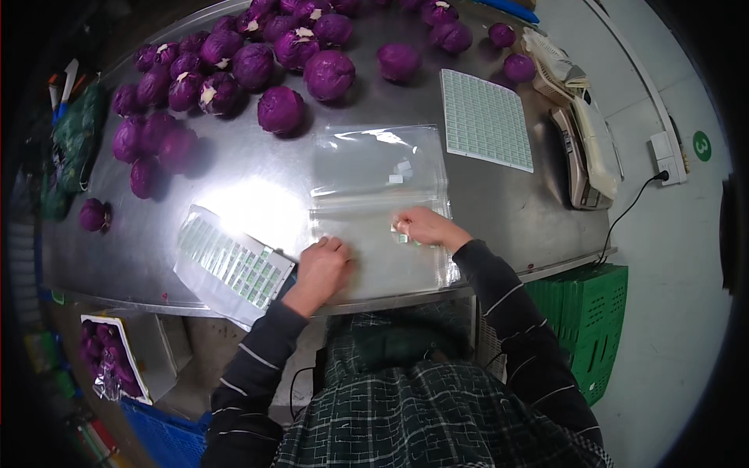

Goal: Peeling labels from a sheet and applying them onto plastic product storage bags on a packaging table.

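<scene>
Clear plastic bags [374,158] lie flat on a stainless steel table before me. My right hand [424,226] is over the nearer bag, fingertips pinched together at small green-and-white stickers [403,238]; whether one is held is unclear. Slightly blurred, my left hand [325,266] has its fingers curled down at that bag's left edge, and its grip is hidden. A few small pale labels [396,178] show on the farther bag. Left of my left hand lies a partly used sticker sheet [234,263] with glossy backing. A fuller sticker sheet [485,120] lies beyond the bags at the right.
Many red cabbages [253,65] cover the table's far left. A weighing scale [576,164] and a basket [550,82] stand at the right edge. Green crates [591,322] stand below right. A white box [158,345] with cabbages and a blue crate [164,436] are below left.
</scene>
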The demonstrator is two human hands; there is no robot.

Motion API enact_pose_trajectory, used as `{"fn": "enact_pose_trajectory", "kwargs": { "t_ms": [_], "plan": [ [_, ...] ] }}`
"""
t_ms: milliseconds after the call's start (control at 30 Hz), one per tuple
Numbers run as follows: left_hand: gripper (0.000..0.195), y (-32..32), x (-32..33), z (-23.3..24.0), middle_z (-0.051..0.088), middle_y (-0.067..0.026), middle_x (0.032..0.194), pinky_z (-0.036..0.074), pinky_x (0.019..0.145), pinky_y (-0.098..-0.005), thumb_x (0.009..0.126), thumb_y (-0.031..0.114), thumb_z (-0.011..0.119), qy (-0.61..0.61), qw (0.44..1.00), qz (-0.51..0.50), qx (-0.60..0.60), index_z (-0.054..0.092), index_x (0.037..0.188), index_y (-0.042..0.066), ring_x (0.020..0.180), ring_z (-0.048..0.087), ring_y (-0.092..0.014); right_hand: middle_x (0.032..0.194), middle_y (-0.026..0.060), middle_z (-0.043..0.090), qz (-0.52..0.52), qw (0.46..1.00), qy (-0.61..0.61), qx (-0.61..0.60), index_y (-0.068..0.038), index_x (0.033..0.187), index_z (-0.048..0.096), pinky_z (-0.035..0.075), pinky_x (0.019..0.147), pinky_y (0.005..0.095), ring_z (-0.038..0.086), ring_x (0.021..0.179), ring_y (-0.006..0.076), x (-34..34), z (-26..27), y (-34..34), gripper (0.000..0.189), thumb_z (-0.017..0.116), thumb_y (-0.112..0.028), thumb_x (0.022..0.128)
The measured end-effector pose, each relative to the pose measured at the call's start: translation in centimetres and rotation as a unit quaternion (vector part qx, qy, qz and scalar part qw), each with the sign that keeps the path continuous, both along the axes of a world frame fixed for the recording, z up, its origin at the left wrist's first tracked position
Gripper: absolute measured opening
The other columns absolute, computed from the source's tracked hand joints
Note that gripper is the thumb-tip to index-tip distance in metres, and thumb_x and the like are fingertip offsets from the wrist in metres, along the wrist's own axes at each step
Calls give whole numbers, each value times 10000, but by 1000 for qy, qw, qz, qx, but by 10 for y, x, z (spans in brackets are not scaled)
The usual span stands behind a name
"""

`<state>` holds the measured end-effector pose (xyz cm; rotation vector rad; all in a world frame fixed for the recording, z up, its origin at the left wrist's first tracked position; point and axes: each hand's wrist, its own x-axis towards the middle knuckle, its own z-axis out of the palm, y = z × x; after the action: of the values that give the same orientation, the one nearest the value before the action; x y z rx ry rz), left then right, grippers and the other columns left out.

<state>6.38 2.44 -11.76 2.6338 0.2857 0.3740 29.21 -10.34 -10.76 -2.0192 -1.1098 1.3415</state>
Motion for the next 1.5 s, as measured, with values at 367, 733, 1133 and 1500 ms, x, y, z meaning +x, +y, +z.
{"fn": "enact_pose_trajectory", "kwargs": {
  "t_ms": [367,733,1133,1500],
  "plan": [
    [457,-31,49,-14,511,-77,884,442,742,-387,729,154,665,-22,1000,15,-14,567,1176,132,860,529,-257,978,201,645,81,946,-255,-183,-100,1137,590,488,799,440,617,928,372,-10,18,25,437,590,-377,800],
    [480,-24,33,-4,539,-104,983,457,787,-389,717,184,683,-6,999,-7,-44,563,1174,103,929,540,-281,573,106,562,1,990,-122,-71,8,759,630,441,553,358,565,554,230,12,39,-46,386,680,-373,802],
    [214,68,38,0,664,-83,774,481,653,-316,834,202,658,-38,867,296,-400,673,857,-11,700,596,-149,585,-26,501,-242,961,130,-16,-28,692,578,324,447,232,414,507,41,-40,67,-66,347,633,-318,873],
    [365,-10,-26,8,591,-121,1120,510,796,-398,633,82,753,-136,987,71,48,604,966,71,972,594,-343,710,105,654,-274,925,-264,-13,-51,741,649,491,611,388,641,655,258,-33,-18,-22,272,733,-309,757]
  ]
}}
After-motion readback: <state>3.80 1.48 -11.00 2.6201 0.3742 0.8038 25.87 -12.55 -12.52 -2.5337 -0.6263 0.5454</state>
